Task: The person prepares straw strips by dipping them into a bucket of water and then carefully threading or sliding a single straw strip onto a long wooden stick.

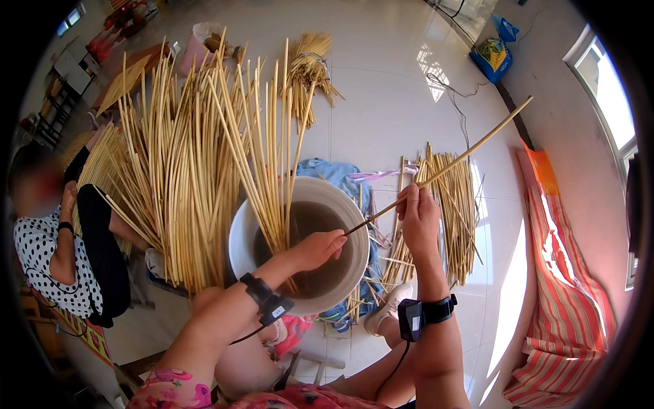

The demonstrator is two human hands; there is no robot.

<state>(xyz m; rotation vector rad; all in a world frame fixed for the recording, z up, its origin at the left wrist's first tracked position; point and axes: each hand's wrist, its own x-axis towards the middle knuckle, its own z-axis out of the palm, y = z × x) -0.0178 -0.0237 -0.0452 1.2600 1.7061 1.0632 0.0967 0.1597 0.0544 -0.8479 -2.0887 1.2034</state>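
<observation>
A long, thin plant stalk (pixel 470 152) slants up to the right across the view, darker towards its lower end. My right hand (pixel 420 217) grips it partway along. The fingers of my left hand (pixel 319 250) close on its dark lower tip, over the white bucket. Below my hands the white bucket (pixel 360 225) holds murky brownish water (pixel 322 220). Several pale stalks (pixel 276 153) stand in that water, leaning against the left side and rising well above the rim. My left forearm hides part of the bucket.
A large bundle of stalks (pixel 189 168) stands left of the bucket. Cut stalks (pixel 452 220) lie on the floor at right, and a tied bundle (pixel 309 66) lies beyond. Blue cloth (pixel 327 167) lies around the bucket. Another person (pixel 61 255) sits at left. Striped fabric (pixel 559 307) lies by the wall.
</observation>
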